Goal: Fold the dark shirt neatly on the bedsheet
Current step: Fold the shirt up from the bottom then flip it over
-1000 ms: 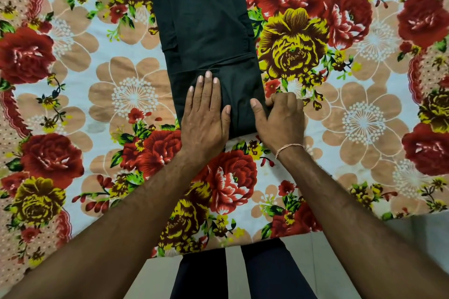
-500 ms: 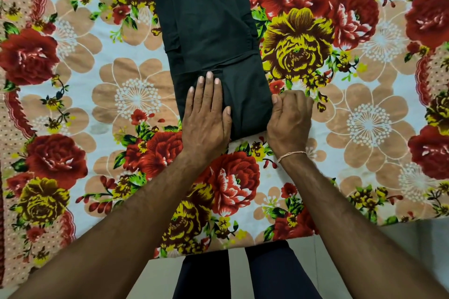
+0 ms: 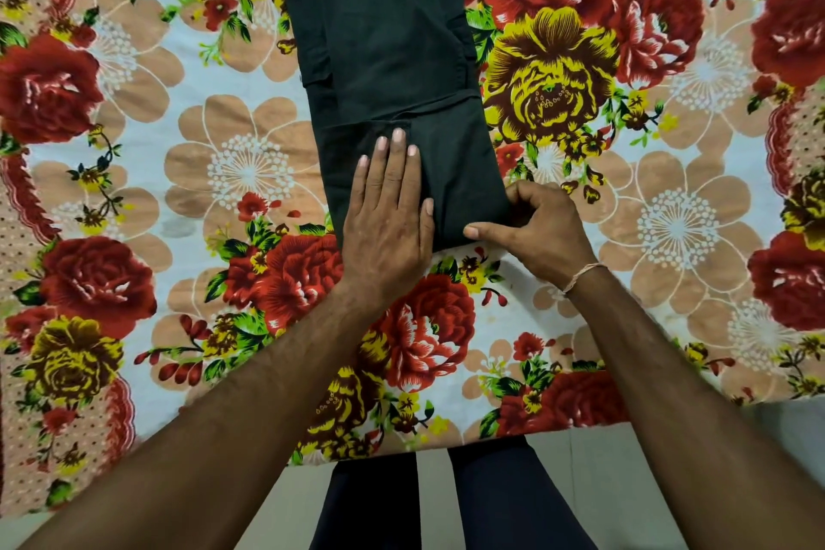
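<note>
— How far along is the folding?
— The dark cotton shirt (image 3: 384, 58) already lies as a narrow strip up the frame's centre on the floral bedsheet (image 3: 669, 237), its near end turned over once.
— And the hands?
— The left hand (image 3: 386, 214) presses flat, fingers straight; the right hand (image 3: 540, 228) pinches the lower right corner. The lengthwise folds seem left.
</note>
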